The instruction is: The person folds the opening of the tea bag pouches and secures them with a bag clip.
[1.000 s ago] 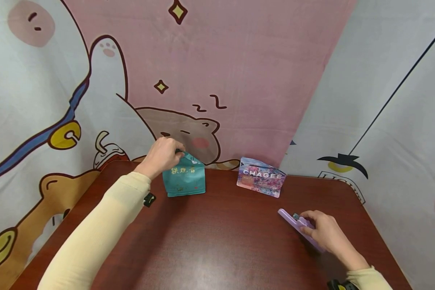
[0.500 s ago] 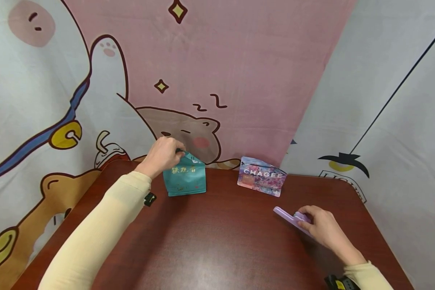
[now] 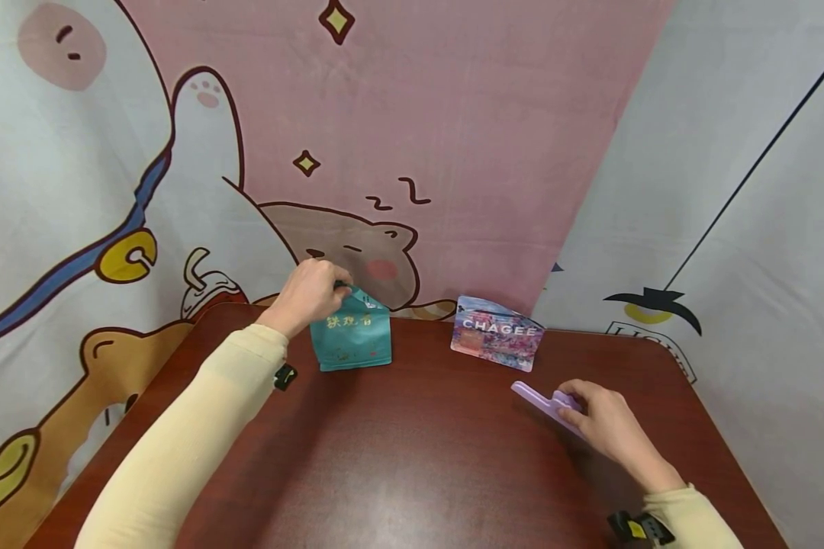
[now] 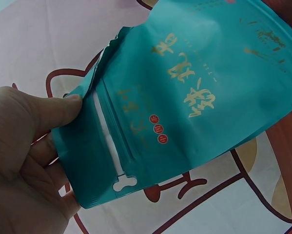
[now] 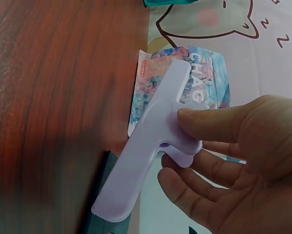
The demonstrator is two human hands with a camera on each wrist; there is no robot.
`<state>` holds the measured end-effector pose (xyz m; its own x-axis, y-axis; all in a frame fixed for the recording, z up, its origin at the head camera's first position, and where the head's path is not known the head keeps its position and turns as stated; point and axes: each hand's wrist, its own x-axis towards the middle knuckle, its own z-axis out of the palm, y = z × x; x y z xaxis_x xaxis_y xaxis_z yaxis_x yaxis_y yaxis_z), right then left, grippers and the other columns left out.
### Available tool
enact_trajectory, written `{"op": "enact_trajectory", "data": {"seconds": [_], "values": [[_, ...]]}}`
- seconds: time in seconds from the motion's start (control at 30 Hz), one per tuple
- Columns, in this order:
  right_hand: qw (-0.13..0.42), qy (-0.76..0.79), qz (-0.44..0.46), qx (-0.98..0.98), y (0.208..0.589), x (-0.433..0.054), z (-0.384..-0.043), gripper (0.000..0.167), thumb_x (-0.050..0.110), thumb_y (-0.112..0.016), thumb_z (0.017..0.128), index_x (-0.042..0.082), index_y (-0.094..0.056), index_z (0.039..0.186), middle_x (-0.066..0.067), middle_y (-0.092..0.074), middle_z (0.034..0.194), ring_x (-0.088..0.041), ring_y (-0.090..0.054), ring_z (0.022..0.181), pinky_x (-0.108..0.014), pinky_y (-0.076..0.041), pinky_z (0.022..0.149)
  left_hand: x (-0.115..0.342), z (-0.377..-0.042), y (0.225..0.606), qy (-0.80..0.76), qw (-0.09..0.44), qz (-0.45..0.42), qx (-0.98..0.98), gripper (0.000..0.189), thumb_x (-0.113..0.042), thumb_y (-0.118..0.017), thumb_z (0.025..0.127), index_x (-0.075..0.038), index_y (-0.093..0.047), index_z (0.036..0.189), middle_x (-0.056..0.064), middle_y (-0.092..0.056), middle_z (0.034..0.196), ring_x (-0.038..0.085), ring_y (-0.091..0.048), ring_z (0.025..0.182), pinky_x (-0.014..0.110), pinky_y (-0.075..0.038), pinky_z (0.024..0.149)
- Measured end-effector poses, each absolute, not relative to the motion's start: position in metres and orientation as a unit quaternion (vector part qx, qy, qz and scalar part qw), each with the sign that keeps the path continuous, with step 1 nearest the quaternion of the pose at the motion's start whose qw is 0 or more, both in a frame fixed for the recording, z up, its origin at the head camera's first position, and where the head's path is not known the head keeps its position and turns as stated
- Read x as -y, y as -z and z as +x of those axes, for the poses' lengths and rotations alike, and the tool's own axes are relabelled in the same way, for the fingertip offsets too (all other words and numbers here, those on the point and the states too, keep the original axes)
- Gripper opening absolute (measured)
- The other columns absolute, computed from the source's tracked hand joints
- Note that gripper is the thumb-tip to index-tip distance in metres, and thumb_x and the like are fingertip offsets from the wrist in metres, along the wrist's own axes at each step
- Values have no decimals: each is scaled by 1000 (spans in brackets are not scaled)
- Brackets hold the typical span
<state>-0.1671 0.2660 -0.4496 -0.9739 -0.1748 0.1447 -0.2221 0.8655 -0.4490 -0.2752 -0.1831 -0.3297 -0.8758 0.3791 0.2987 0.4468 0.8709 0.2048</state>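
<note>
My left hand [image 3: 309, 297] pinches the top edge of a teal tea pouch [image 3: 353, 339], which stands at the back of the table. In the left wrist view the thumb [image 4: 58, 112] lies across the front of the pouch's top strip, with the other fingers behind it. A lilac bag clip [image 5: 136, 146] is in my right hand [image 3: 611, 423], pinched at its handles between thumb and fingers. The clip's long bar slants up and left over the table in the head view. Its far end overlaps the CHAGEE pouch [image 5: 153, 78] in the right wrist view.
The colourful CHAGEE pouch [image 3: 497, 335] leans back near the table's rear edge, right of the teal one. Behind the brown table [image 3: 412, 442] hangs a cartoon-printed cloth [image 3: 494, 152]. A dark strip [image 5: 102, 214] shows beyond the clip in the right wrist view.
My right hand has moved a little up and left with the bag clip, closer to the CHAGEE pouch. The left hand and the teal tea pouch have stayed in place.
</note>
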Motion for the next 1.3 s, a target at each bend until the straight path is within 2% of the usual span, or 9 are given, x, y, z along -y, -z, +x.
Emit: {"op": "enact_trajectory", "data": {"seconds": [0.4,0.67,0.87,0.97,1.13,1.2,1.3], "values": [[61,-250,104,961,448,-259,-170,26,8,-80,82,9,-71,107,-10,-72,95,-19,-59,76,-33,-47,64,183,-275,331,138,122,-212,960,16,-9,-67,93,-7,-79,103,13,-77,100,16,-58,61,35,-50,64],[71,-252,104,959,448,-254,-173,26,9,-80,82,10,-71,106,-9,-73,95,-18,-57,75,-30,-45,63,183,-275,332,134,118,-211,961,20,-12,-63,95,-6,-78,108,15,-76,101,11,-44,46,29,-38,54],[80,-256,104,958,447,-252,-174,26,11,-80,83,10,-71,107,-10,-73,96,-18,-57,74,-28,-43,62,183,-275,332,136,114,-205,963,22,-14,-62,95,-6,-77,110,14,-76,102,8,-36,42,27,-33,50],[79,-259,102,957,446,-250,-175,26,11,-80,83,9,-71,108,-11,-72,97,-18,-57,75,-29,-44,62,183,-275,332,136,115,-202,963,22,-16,-64,95,-7,-77,111,13,-76,102,10,-39,43,29,-36,51],[80,-265,104,955,446,-247,-176,26,10,-79,83,8,-71,108,-11,-73,97,-18,-58,76,-29,-46,63,182,-274,333,136,121,-197,963,22,-22,-71,93,-8,-78,108,11,-77,103,14,-57,58,37,-53,64],[81,-266,106,955,446,-246,-176,26,10,-79,83,8,-71,108,-11,-73,97,-18,-59,77,-29,-46,64,181,-274,334,138,127,-198,962,20,-24,-74,91,-9,-78,105,10,-77,100,16,-62,64,39,-55,68],[79,-269,107,954,446,-244,-177,26,10,-79,84,8,-71,108,-11,-73,98,-19,-59,77,-30,-46,64,181,-274,336,138,140,-205,959,17,-25,-77,89,-11,-79,98,8,-77,93,19,-65,68,39,-55,67]]}}
